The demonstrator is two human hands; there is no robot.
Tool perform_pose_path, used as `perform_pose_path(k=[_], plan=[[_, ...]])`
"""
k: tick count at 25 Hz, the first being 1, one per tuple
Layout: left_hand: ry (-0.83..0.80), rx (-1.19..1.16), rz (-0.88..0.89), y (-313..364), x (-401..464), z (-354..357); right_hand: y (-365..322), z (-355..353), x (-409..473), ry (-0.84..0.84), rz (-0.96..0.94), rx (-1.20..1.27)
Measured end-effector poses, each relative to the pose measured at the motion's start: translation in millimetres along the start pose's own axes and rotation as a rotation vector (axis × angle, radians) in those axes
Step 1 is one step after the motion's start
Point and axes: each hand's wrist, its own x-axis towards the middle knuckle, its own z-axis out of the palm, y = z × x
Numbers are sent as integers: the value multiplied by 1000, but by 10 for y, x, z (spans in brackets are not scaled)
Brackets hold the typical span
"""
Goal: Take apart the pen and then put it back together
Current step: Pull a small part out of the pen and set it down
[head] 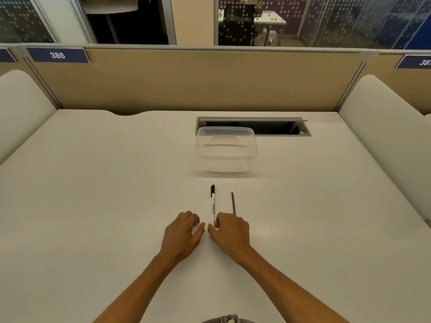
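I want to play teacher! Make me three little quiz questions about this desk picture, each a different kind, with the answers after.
1. True or false: the white pen lies flat on the desk, its black cap pointing away from the person.
2. Which lies just right of the pen? A) a thin dark rod B) a ruler C) a spoon
3. Fill in: the see-through plastic box sits ___ the pen than the hands.

Key:
1. True.
2. A. The rod lies beside the pen, apart from it.
3. Farther beyond. The left hand and right hand rest at the pen's near end; whether the right hand's fingers grip it is unclear.
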Motion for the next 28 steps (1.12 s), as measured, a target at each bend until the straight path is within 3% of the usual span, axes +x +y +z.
perform_pose_path(k=[10,24,28], plan=[[23,19,47,44,9,18,30,-147,-79,111,81,59],[239,126,399,447,202,-275,137,-599,-205,451,-89,452],[327,84,485,542,238,-390,144,-703,-192,430,-58,606]])
